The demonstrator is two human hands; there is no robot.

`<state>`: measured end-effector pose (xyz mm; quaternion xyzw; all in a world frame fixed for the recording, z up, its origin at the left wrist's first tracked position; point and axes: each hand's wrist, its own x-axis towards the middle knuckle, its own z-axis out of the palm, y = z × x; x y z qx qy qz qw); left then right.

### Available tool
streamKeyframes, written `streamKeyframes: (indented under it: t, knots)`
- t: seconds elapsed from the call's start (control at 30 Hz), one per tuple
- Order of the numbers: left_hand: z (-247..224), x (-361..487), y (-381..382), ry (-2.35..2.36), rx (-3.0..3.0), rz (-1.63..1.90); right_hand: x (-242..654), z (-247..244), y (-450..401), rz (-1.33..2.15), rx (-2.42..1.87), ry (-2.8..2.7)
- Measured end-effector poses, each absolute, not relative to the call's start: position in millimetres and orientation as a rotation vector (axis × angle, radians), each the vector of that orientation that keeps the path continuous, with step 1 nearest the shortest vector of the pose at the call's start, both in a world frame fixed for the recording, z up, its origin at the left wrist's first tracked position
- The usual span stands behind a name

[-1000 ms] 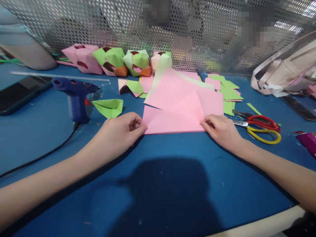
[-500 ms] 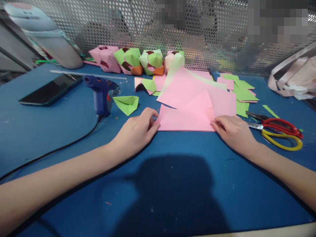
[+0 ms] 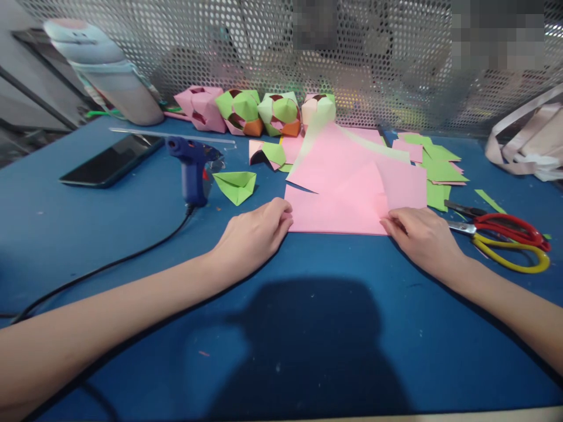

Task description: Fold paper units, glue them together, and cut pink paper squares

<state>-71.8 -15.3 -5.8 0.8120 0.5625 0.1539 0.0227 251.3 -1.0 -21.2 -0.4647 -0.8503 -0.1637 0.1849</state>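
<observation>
A large sheet of pink paper [image 3: 334,214] lies on the blue table, its near edge folded straight. At the near left corner, my left hand [image 3: 257,234] pinches the paper between thumb and fingers. My right hand [image 3: 422,240] pinches the near right corner the same way. Toward the back the sheet rises in a curved flap [image 3: 325,149] with a pale green edge. Just right of my right hand lie scissors [image 3: 505,237] with one red and one yellow handle loop. Left of the sheet sits a folded green paper piece [image 3: 237,186].
A blue glue gun [image 3: 193,176] stands at the left, its black cord crossing the table. Behind it are a dark phone [image 3: 112,161] and a tilted bottle [image 3: 109,73]. Folded paper shapes [image 3: 240,111] line the perforated metal screen [image 3: 373,64]. Cut green paper pieces [image 3: 440,170] lie at right.
The view has shifted slightly, so everything appears a little further right. Both hands keep hold of the pink paper's near corners, and the left fingers have closed in more tightly.
</observation>
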Motion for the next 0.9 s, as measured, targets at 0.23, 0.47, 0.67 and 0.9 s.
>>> streamKeyframes:
  t: [0.23, 0.47, 0.67, 0.9]
  knots:
    - [-3, -69, -15, 1.758, 2.585, 0.350, 251, -21, -2, -0.496, -1.315, -2.414]
    - [-2, -69, -13, 1.757, 2.633, 0.268, 251, -20, -3, -0.521, -1.303, -2.428]
    - [4, -65, -14, 1.775, 2.699, 0.033, 251, -21, -2, -0.567, -1.288, -2.438]
    - [9, -62, -16, 1.842, 2.867, 0.019, 246, -15, -5, -0.741, -1.308, -2.435]
